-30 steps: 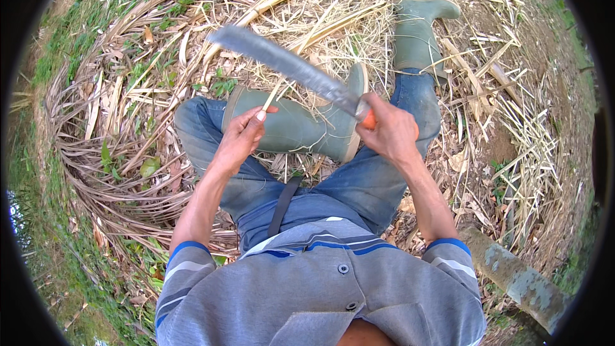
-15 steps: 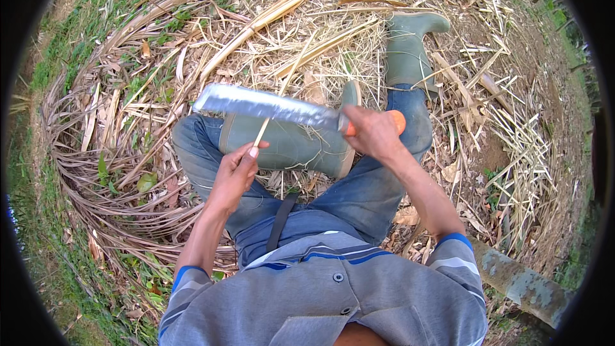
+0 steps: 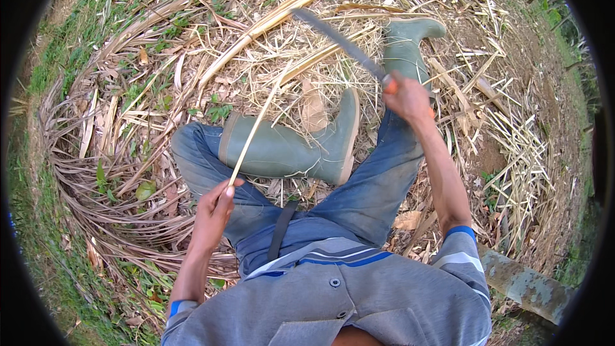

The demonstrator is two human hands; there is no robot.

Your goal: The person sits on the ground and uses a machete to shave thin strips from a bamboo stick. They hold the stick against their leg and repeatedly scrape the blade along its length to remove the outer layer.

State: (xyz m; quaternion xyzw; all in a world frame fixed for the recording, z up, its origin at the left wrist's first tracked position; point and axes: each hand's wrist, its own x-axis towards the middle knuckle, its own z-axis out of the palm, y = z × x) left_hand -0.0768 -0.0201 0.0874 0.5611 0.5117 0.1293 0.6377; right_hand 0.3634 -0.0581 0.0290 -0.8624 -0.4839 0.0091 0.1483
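Note:
Between the thumb and fingers of my left hand (image 3: 214, 208) is one end of a thin pale stick (image 3: 254, 129). The stick slants up and away over the green rubber boot (image 3: 275, 147) on my bent leg, its far end among the straw. My right hand (image 3: 410, 99) is closed round the orange handle of a machete (image 3: 346, 45). The blade points away and to the left, seen nearly edge-on, apart from the stick. My right hand is above my right leg, just nearer than the other green boot (image 3: 403, 48).
Dry leaves, shavings and split stalks (image 3: 269, 25) litter the ground ahead. A bundle of long dry fronds (image 3: 122, 211) curves along my left. Pale cut sticks (image 3: 525, 173) lie in a loose heap at the right, with a lichen-spotted log (image 3: 528, 285) at the lower right.
The machete has swung away from the stick, forward and to the right, its blade turning edge-on. My left hand has drawn back toward me with the stick, which now shows longer.

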